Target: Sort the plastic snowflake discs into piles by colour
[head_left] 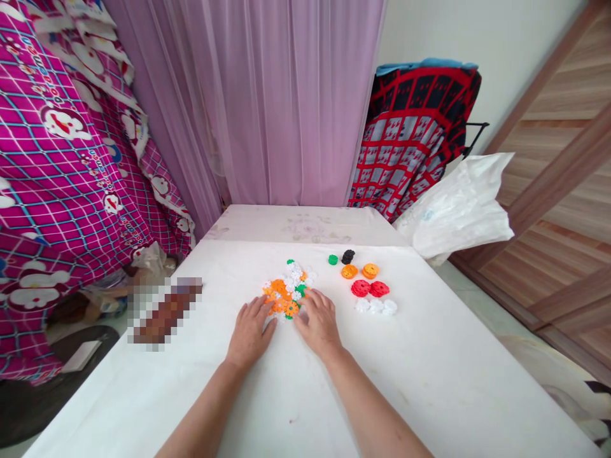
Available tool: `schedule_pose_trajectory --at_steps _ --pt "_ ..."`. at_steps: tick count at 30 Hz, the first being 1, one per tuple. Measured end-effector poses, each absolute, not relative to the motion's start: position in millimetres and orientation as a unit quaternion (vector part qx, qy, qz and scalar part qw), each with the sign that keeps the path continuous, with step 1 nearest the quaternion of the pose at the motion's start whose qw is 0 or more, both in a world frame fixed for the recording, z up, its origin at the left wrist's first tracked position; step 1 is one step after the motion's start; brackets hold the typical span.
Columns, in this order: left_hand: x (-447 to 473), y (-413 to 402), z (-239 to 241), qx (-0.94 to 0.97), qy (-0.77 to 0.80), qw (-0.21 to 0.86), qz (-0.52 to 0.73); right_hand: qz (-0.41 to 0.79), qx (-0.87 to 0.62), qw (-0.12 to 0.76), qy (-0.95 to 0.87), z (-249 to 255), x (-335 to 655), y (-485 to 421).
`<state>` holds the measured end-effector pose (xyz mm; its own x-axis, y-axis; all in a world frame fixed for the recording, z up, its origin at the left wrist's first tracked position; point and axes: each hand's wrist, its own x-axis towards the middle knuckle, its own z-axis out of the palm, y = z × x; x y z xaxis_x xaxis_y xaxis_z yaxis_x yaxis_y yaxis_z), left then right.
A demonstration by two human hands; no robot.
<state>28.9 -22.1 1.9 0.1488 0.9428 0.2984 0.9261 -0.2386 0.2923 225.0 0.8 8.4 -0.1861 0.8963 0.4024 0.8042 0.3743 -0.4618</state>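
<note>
A loose pile of notched plastic discs (280, 289), mostly orange with white and green ones, lies mid-table. My left hand (251, 331) rests at the pile's left side, fingers stretched out and touching orange discs. On the opposite side my right hand (321, 323) lies with its fingers spread against green and orange discs. Right of the pile stand small stacks sorted by colour: a green stack (333, 259), a black stack (348, 256), two orange stacks (370, 271), two red stacks (361, 288) and several white stacks (376, 306). Some discs under my fingertips are hidden.
A white cloth covers the table (429, 381). A blurred-out brownish object (167, 312) lies at its left. Beyond the right edge is a white plastic bag (458, 207). Purple curtains (296, 102) hang behind, and a pink patterned cloth (71, 159) hangs at left.
</note>
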Motion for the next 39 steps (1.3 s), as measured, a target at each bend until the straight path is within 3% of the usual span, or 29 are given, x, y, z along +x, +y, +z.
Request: schedule_pose_trajectory --at_steps 5,11,20,27,33,39 --pt "25 -10 2 0.743 0.608 0.068 0.272 0.066 -0.578 0.279 -0.764 14 216 1" --pt "23 32 0 0.616 0.628 0.171 0.444 0.084 -0.577 0.281 -0.763 9 215 4" --pt "23 40 -3 0.576 0.629 0.196 0.484 0.015 -0.622 0.395 -0.676 2 230 19" --pt "21 37 2 0.598 0.622 0.207 0.462 -0.03 -0.746 0.271 -0.608 8 254 48" --pt "22 37 0 0.612 0.62 0.19 0.451 -0.037 -0.692 0.274 -0.667 8 250 30" --pt "21 38 -1 0.631 0.62 0.173 0.433 -0.033 -0.694 0.206 -0.69 13 243 30"
